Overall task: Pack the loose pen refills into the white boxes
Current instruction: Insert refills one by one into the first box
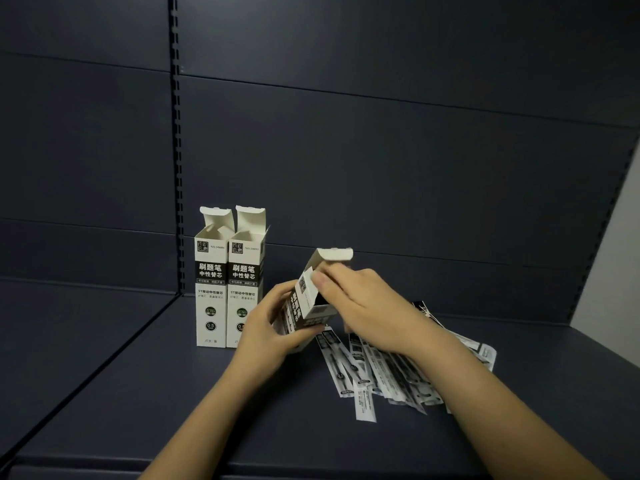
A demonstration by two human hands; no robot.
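Observation:
A white box with black print [310, 308] is tilted to the right above the shelf, its top flap open. My left hand [266, 327] grips its lower body from the left. My right hand [363, 303] pinches the side flap at the box's open mouth. Two more white boxes [227, 289] stand upright side by side at the back left, both with top flaps open. Several loose pen refills in black-and-white wrappers [381, 375] lie fanned out on the shelf under my right forearm.
The dark blue shelf board [173, 393] runs wide to the left and front. A dark back panel with a slotted upright [176, 133] rises behind the boxes. A light wall [609, 254] shows at the far right.

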